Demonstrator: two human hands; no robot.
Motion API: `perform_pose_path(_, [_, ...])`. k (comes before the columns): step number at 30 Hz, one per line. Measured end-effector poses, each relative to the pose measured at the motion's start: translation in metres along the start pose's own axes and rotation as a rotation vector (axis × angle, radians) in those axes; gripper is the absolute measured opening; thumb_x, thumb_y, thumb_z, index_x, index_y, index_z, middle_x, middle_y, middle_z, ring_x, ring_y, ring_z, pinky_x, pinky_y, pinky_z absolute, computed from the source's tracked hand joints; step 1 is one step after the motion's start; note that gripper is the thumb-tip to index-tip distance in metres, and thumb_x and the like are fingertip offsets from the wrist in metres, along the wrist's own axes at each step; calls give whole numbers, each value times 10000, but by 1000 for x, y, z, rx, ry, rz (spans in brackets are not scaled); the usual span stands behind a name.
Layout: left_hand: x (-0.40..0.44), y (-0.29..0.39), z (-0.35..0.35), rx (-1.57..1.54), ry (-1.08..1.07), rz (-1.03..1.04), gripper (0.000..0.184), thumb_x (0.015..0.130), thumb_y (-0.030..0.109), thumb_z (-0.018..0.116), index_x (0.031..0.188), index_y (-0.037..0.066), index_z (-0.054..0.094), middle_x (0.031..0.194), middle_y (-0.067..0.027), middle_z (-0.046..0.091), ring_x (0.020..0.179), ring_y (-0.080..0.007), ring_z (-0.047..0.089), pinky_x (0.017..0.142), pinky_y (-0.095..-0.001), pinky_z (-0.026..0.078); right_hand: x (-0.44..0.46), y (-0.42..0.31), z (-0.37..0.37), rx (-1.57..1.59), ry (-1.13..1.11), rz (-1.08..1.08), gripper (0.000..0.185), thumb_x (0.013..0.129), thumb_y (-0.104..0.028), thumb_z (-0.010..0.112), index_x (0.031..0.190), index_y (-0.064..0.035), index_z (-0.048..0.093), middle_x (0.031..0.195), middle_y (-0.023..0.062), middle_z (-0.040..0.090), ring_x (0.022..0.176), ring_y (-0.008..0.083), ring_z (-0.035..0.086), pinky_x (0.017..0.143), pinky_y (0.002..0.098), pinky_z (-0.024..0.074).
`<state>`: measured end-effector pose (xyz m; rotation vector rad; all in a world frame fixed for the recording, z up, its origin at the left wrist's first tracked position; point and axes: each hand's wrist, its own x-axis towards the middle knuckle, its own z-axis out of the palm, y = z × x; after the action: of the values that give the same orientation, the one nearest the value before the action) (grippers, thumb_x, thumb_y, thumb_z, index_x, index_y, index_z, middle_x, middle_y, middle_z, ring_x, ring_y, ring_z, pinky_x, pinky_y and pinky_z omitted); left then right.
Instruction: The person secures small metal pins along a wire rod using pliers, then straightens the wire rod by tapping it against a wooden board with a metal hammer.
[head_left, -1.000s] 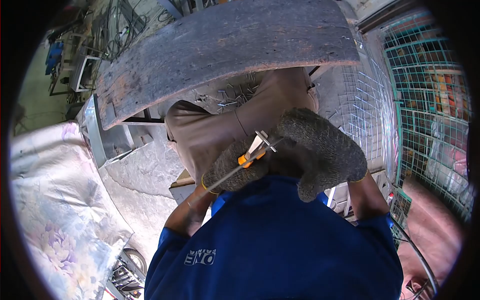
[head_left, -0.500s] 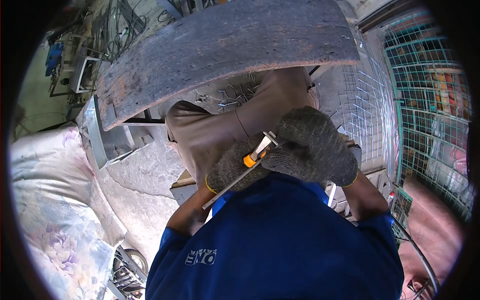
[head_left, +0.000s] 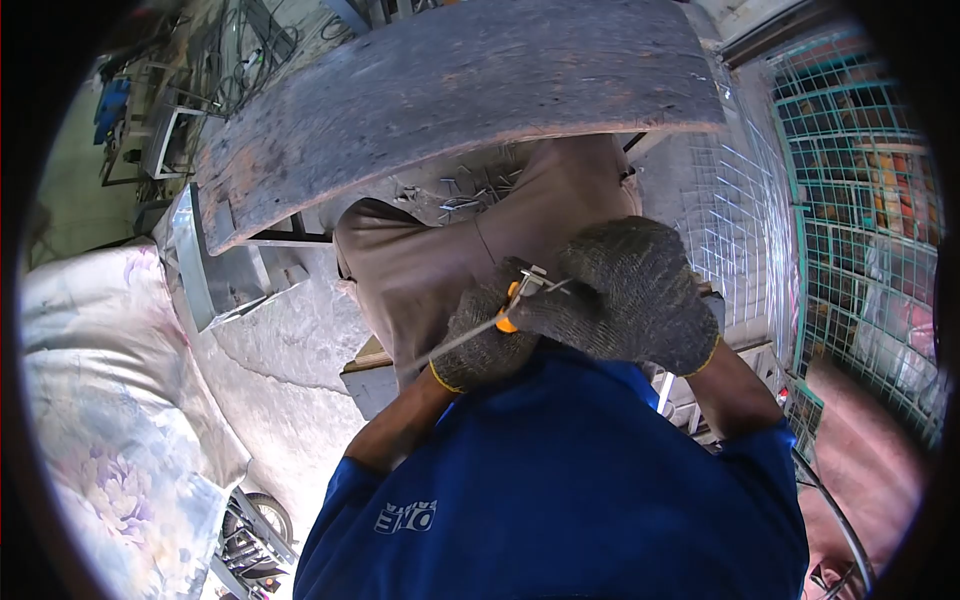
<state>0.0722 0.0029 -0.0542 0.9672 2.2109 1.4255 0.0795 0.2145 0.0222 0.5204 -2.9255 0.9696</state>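
A slim metal caliper (head_left: 532, 282) with an orange part on its body lies slantwise in front of my lap, its long thin beam running down to the left. My left hand (head_left: 485, 345), in a dark knitted glove with a yellow cuff edge, is closed around it from beneath. From the right, my right hand (head_left: 640, 290), gloved alike, reaches across with its fingers curled and its thumb over the orange part. A short thin metal tip shows between the jaws and the right glove; what it belongs to is unclear. Some of the fingers are hidden.
A worn dark board table (head_left: 450, 90) stands ahead of my knees. Short metal pieces (head_left: 475, 190) litter the floor beneath it. Green wire mesh (head_left: 850, 180) rises on the right beside several thin rods. Flowered cloth (head_left: 110, 400) covers something at left, near a wheel (head_left: 265, 520).
The caliper has turned in my hands, so its face now shows edge-on and its beam lies less steeply. My left forearm has shifted slightly right.
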Motion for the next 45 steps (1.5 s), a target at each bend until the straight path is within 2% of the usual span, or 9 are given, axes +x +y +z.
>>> perform_pose_path(8, [4, -27, -19, -92, 6, -388, 372, 851, 143, 623, 1173, -20, 533, 962, -99, 647, 870, -178, 611, 806, -310, 486, 7, -18, -10, -22, -177, 258, 480, 762, -545, 711, 730, -68, 669, 667, 122, 631, 596, 291, 634, 542, 406, 487])
perform_pose_path(11, [0, -38, -11, -183, 104, -127, 407, 860, 142, 659, 1218, 5, 523, 867, -139, 659, 813, -303, 680, 703, -363, 539, -1, -10, -2, -80, -66, 149, 448, 778, -524, 698, 759, -77, 675, 657, 114, 623, 597, 304, 630, 563, 411, 496])
perform_pose_path(12, [-11, -56, -16, -707, -49, -630, 404, 893, 116, 627, 1269, 20, 515, 947, -111, 666, 817, -206, 677, 704, -301, 555, -2, -7, -1, -81, -89, 130, 420, 788, -501, 690, 783, -81, 680, 666, 117, 622, 614, 310, 633, 587, 418, 501])
perform_pose_path(16, [-5, -36, -18, -1314, 40, -908, 328, 916, 144, 604, 1216, 15, 570, 1002, -119, 661, 824, -182, 669, 724, -285, 564, -15, 11, 23, -125, 102, -11, 417, 724, -461, 752, 653, -74, 615, 591, 102, 565, 549, 288, 609, 514, 405, 476])
perform_pose_path(19, [-24, -48, -4, -700, 141, -346, 312, 909, 169, 621, 1178, 12, 596, 960, -100, 666, 807, -168, 664, 719, -283, 558, -4, -3, 11, -19, -48, 119, 370, 764, -413, 727, 669, -72, 621, 637, 110, 602, 591, 291, 628, 560, 408, 499])
perform_pose_path(26, [1, -68, -31, -1200, 53, -651, 404, 929, 198, 626, 1268, 10, 512, 958, -54, 646, 794, -114, 622, 713, -249, 545, -6, 6, 16, -51, -133, 178, 363, 847, -427, 641, 837, -68, 688, 738, 151, 654, 663, 330, 643, 633, 437, 506])
perform_pose_path(31, [29, -80, -132, -460, 448, -427, 463, 861, 319, 728, 1227, 75, 585, 853, 24, 597, 692, -46, 520, 614, -212, 448, -20, 20, 25, 442, -39, 245, 335, 885, -370, 606, 907, -41, 662, 802, 163, 645, 732, 314, 638, 641, 440, 499])
perform_pose_path(40, [61, -203, -239, 1335, 305, -119, 497, 922, 372, 553, 1312, 73, 474, 1291, -228, 525, 1140, -422, 512, 923, -546, 430, 30, -4, 25, -230, -77, -103, 318, 904, -369, 558, 892, -63, 645, 818, 143, 622, 744, 318, 620, 697, 428, 488])
perform_pose_path(45, [52, -171, -197, 980, 643, -505, 517, 965, 448, 411, 1402, 173, 420, 1415, -164, 434, 1312, -413, 381, 1062, -618, 263, 60, -20, 16, -224, -118, -107, 202, 823, -301, 646, 882, -107, 651, 782, 129, 633, 706, 309, 620, 609, 460, 485])
